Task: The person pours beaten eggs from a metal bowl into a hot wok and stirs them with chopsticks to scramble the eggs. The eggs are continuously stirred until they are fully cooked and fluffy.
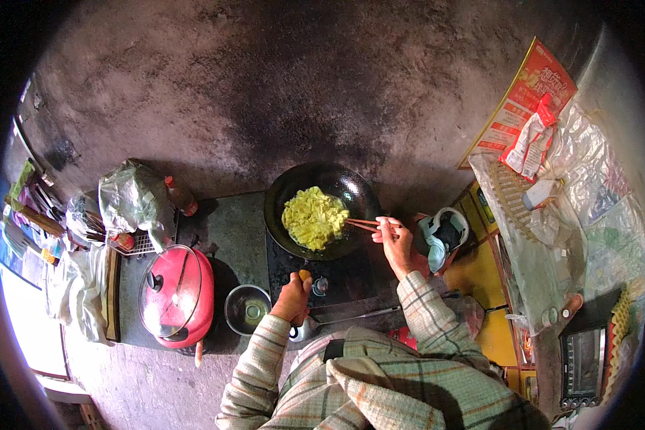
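A dark round-bottomed wok [361, 188] sits over the black gas stove [328, 287] with yellow scrambled egg [314, 217] in it. My right hand [395, 239] holds a pair of reddish-brown chopsticks [363, 222], whose tips touch the right side of the egg. Below the wok, my left hand [293, 298] is closed around a handle with an orange-brown end [304, 275]; most of the handle is hidden in the fist. Just left of this hand stands a metal bowl [247, 310].
A red pan [207, 290] with a glass lid [169, 293] is at the left. Behind it are a red-capped bottle [183, 198] and bagged items [131, 193]. A long-handled metal utensil [363, 314] lies near my body. A lined container [445, 236] stands right of the wok.
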`<state>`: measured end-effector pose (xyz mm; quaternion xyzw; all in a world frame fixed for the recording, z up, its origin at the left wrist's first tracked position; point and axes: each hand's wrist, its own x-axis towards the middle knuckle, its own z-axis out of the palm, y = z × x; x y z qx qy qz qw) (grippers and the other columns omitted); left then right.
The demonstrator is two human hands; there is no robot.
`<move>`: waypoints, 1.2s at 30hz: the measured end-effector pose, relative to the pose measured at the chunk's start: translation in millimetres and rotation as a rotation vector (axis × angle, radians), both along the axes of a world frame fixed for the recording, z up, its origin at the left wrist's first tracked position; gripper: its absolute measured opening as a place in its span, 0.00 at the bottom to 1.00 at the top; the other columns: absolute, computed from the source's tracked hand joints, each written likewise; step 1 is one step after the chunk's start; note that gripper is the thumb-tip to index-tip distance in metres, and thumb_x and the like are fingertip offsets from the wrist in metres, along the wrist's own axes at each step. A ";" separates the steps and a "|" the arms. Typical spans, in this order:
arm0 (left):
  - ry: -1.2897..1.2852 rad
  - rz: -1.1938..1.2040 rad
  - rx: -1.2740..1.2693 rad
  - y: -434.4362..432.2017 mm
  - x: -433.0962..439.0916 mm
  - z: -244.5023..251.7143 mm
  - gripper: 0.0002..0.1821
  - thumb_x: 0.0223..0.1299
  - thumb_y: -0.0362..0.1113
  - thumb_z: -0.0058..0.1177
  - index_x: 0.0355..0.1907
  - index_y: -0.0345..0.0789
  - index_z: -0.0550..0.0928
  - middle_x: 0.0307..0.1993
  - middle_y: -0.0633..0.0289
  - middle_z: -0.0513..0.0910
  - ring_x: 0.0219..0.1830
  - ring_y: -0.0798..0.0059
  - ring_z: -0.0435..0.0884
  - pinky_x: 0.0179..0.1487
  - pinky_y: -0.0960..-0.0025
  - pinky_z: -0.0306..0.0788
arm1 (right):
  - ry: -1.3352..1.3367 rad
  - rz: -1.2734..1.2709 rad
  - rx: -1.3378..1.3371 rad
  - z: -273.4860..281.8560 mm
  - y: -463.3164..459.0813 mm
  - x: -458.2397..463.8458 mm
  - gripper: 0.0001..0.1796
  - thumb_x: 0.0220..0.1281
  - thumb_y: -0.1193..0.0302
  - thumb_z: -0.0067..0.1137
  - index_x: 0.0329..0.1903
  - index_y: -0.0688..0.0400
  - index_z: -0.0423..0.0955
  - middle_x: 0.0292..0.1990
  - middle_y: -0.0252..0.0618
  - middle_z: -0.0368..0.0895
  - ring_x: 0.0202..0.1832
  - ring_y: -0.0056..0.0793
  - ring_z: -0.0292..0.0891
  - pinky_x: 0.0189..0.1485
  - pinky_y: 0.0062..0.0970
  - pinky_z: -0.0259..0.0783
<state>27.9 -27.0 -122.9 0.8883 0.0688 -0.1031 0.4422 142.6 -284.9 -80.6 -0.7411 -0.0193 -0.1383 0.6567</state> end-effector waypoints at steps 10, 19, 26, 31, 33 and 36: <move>0.073 0.001 -0.114 -0.2 -0.8 15.9 0.22 0.68 0.50 0.43 0.44 0.29 0.64 0.32 0.34 0.81 0.33 0.41 0.82 0.37 0.50 0.77 | 0.226 0.028 0.164 17.0 -36.8 -0.7 0.16 0.69 0.62 0.51 0.43 0.64 0.77 0.30 0.41 0.79 0.26 0.30 0.81 0.30 0.28 0.81; 0.007 0.000 -0.101 0.1 -2.3 5.8 0.23 0.67 0.51 0.44 0.44 0.30 0.64 0.31 0.32 0.80 0.35 0.36 0.80 0.38 0.46 0.76 | 0.311 -0.068 0.455 -12.4 -23.2 7.1 0.15 0.68 0.63 0.52 0.45 0.64 0.75 0.31 0.42 0.78 0.28 0.33 0.81 0.32 0.30 0.82; -0.094 -0.013 -0.018 0.1 0.7 -8.3 0.23 0.67 0.51 0.45 0.44 0.30 0.63 0.29 0.33 0.80 0.32 0.37 0.81 0.36 0.47 0.76 | 0.243 -0.102 0.452 -19.4 -17.7 6.5 0.17 0.69 0.61 0.52 0.45 0.65 0.74 0.31 0.44 0.80 0.29 0.32 0.81 0.34 0.31 0.82; -0.034 -0.004 -0.089 -0.5 -0.6 2.1 0.22 0.67 0.50 0.44 0.44 0.30 0.63 0.27 0.34 0.80 0.29 0.38 0.81 0.34 0.48 0.77 | 0.165 -0.106 0.441 -26.1 3.6 11.3 0.16 0.69 0.63 0.51 0.43 0.67 0.75 0.33 0.46 0.79 0.28 0.32 0.81 0.32 0.29 0.82; 0.024 0.005 -0.098 -0.3 0.3 3.3 0.22 0.68 0.49 0.45 0.44 0.30 0.63 0.27 0.33 0.80 0.28 0.39 0.81 0.33 0.48 0.77 | 0.144 -0.118 0.426 -26.6 7.3 12.6 0.16 0.69 0.63 0.51 0.42 0.67 0.75 0.33 0.46 0.79 0.28 0.32 0.81 0.32 0.29 0.82; -0.077 -0.035 -0.061 0.7 -0.4 -0.3 0.22 0.67 0.49 0.45 0.44 0.29 0.63 0.28 0.32 0.79 0.30 0.37 0.81 0.35 0.46 0.76 | 0.147 -0.120 0.419 -26.1 5.8 12.5 0.16 0.70 0.63 0.50 0.42 0.67 0.75 0.32 0.44 0.80 0.28 0.31 0.81 0.32 0.29 0.82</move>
